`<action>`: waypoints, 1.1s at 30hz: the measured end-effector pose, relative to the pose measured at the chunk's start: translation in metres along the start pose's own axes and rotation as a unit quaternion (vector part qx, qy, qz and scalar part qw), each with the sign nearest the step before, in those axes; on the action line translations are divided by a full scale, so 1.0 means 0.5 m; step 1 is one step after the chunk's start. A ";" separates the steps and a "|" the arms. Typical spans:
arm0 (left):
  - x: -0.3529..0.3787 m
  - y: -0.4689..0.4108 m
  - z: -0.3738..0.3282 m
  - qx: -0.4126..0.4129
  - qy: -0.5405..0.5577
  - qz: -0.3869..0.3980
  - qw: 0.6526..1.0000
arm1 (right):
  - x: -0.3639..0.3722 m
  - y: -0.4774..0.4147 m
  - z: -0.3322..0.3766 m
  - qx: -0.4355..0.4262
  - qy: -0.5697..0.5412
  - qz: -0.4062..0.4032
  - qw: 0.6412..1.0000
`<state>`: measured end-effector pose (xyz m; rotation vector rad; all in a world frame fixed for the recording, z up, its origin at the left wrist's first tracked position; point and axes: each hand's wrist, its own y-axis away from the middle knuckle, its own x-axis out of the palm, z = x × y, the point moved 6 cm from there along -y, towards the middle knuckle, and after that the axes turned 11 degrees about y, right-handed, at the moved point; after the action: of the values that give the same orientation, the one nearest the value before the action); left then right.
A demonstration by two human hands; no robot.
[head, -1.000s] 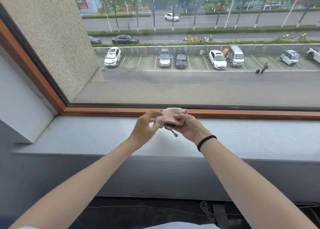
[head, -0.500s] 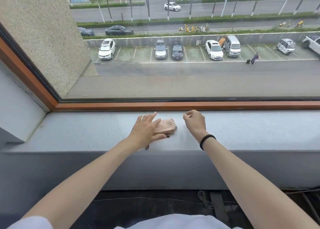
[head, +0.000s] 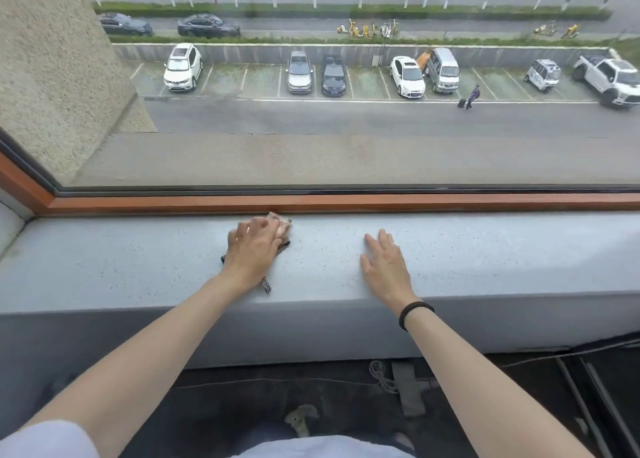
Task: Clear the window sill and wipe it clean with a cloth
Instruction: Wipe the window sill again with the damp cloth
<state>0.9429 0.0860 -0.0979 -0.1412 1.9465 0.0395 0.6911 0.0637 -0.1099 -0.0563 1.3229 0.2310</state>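
Note:
A pale grey speckled window sill [head: 485,249] runs across the view below an orange-brown window frame [head: 450,202]. My left hand [head: 251,249] lies flat on a small pink cloth [head: 284,225] and presses it onto the sill close to the frame. Most of the cloth is hidden under the palm; a pink corner and dark patterned edges stick out. My right hand [head: 386,265] rests flat on the bare sill to the right, fingers straight, holding nothing. A black band sits on that wrist.
The window glass [head: 346,128] stands right behind the sill. A grey side wall [head: 10,222] closes the sill at the left. Below the sill's front edge, dark floor carries a coiled cable [head: 381,374] and a grey strap.
Both hands held the cloth above the sill a second ago. The cloth was laid down, my left hand flattened on it and slid it toward the frame. My right hand let go and opened flat.

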 end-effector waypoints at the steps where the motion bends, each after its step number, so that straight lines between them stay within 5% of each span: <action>1: 0.002 -0.001 -0.014 -0.021 0.012 -0.018 1.000 | 0.000 -0.001 -0.002 0.000 0.001 -0.009 1.000; 5: 0.056 0.040 -0.156 0.084 0.041 0.025 0.995 | 0.003 0.002 0.013 0.025 0.028 -0.065 0.997; 8: 0.048 0.047 -0.121 0.146 0.021 0.033 0.989 | 0.006 0.003 0.018 0.032 0.050 -0.087 0.994; 12: -0.033 0.024 0.072 -0.039 -0.014 -0.063 0.997 | 0.003 0.001 0.016 0.021 0.070 -0.086 0.994; 14: -0.036 0.020 0.059 -0.109 0.007 -0.076 0.991 | 0.004 0.003 0.017 0.013 0.080 -0.080 0.993; 20: 0.040 0.103 -0.120 0.064 -0.001 -0.004 0.998 | 0.006 0.007 0.007 -0.023 0.127 -0.071 0.989; 27: -0.029 0.069 -0.059 -0.106 -0.065 -0.027 0.992 | 0.005 0.013 0.008 -0.025 0.121 -0.061 0.990; 33: -0.005 0.144 -0.079 -0.013 -0.084 0.024 0.996 | 0.000 0.019 0.011 -0.028 0.119 -0.066 0.990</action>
<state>0.8988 0.1537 -0.0839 -0.1062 1.7823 0.1056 0.6944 0.0737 -0.1078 -0.2233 1.5429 0.1523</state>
